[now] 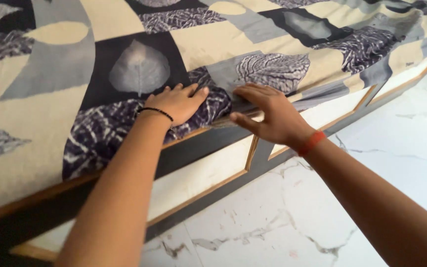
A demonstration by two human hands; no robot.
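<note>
A bedsheet [139,64] with cream, grey and dark leaf-print squares covers the mattress. My left hand [176,101], with a thin black bracelet at the wrist, lies flat with fingers together on the sheet's edge at the side of the bed. My right hand [268,113], with a red band at the wrist, presses its fingers against the sheet's edge where it meets the bed frame [208,146], thumb hanging below. Neither hand holds anything.
The bed's side panel [198,175] is cream with grey and wood-coloured trim and runs diagonally across the view. White marble floor [282,222] with grey veins lies below and to the right.
</note>
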